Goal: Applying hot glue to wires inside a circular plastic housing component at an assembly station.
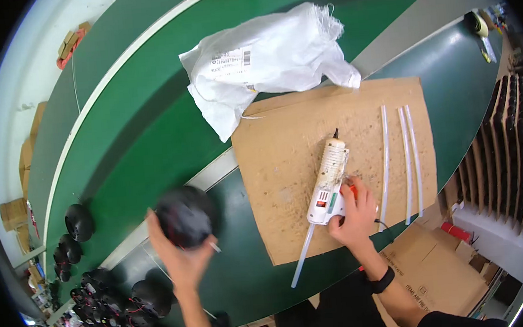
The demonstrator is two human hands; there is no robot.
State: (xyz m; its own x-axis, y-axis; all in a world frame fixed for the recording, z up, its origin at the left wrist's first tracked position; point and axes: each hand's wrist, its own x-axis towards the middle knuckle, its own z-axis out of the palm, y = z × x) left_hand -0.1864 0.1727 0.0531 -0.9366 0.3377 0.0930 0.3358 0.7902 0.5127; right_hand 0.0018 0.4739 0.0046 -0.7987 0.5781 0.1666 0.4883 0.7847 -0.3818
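My left hand (183,256) grips a black round, dome-like part (184,215), blurred by motion, over the left part of the bench. A small white tip shows by its fingers; I cannot tell what it is. On the stained cardboard sheet (289,124) lies a white hot glue gun (329,167) with dirty marks and a red switch. A clear glue stick (304,255) juts from its rear, toward me. My right hand (356,211) is closed round the gun's handle, thumb and fingers on either side. Several loose glue sticks (386,160) lie to its right.
Beyond the cardboard, a white plastic sack (271,55) lies partly on the green conveyor belt (142,136). Black round parts with wires (152,298) crowd the lower left. A tape roll (478,26) sits far right, near racks of dark parts (513,156). Cardboard boxes (429,267) stand below.
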